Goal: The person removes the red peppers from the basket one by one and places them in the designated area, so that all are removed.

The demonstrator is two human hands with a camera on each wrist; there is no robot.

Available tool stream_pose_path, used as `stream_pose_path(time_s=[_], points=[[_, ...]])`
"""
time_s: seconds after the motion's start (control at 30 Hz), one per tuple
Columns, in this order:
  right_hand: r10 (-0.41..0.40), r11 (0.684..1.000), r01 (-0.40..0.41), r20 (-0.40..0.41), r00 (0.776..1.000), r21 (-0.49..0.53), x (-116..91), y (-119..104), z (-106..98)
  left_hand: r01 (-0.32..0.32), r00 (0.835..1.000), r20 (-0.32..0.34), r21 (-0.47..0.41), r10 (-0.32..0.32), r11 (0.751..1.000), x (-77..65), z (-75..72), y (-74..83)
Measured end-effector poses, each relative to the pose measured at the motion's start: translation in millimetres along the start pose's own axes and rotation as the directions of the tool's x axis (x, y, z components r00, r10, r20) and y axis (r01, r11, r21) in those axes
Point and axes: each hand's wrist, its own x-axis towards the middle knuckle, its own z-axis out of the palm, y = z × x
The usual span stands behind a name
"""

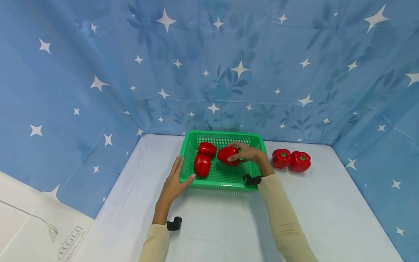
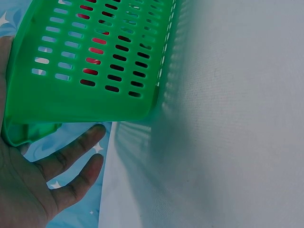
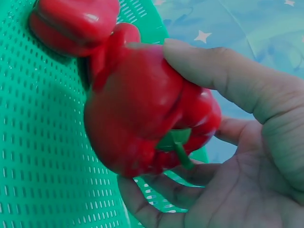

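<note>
My right hand [image 1: 247,153] grips a red bell pepper [image 1: 228,155] over the inside of a green plastic basket [image 1: 222,185]. In the right wrist view the thumb lies on one side of this pepper [image 3: 137,109], the fingers are curled beneath it, and its green stem faces the palm. Two other red bell peppers, one farther back [image 1: 207,149] and one nearer [image 1: 202,165], lie in the basket's left half. My left hand [image 1: 173,183] rests at the basket's front left corner, thumb by the front rim. Two of its fingers [image 2: 76,187] extend fairly straight in the left wrist view.
Two more red bell peppers [image 1: 281,158] [image 1: 300,161] stand side by side on the white table [image 1: 212,225], right of the basket. A blue curtain [image 1: 196,72] with white stars hangs behind the table and along both sides.
</note>
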Motion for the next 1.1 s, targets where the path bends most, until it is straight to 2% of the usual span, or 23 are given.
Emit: stream_pose_path(time_s=[0.27, 0.77, 1.1], points=[[-0.061, 0.995, 0.065, -0.052, 0.997, 0.076, 0, 2, -3, 0.002, 1.000, -0.001, -0.007, -0.002, 1.000, 0.7, -3.2, 2.2], [-0.154, 0.984, 0.161, -0.090, 0.984, 0.076, -8, 10, -2, 0.004, 1.000, -0.002, -0.005, -0.004, 1.000, 1.9, -1.7, 1.1], [-0.128, 0.984, 0.145, -0.152, 0.980, 0.107, -12, 12, 1, 0.012, 1.000, 0.003, -0.010, -0.012, 1.000, 0.1, -0.2, 0.0]])
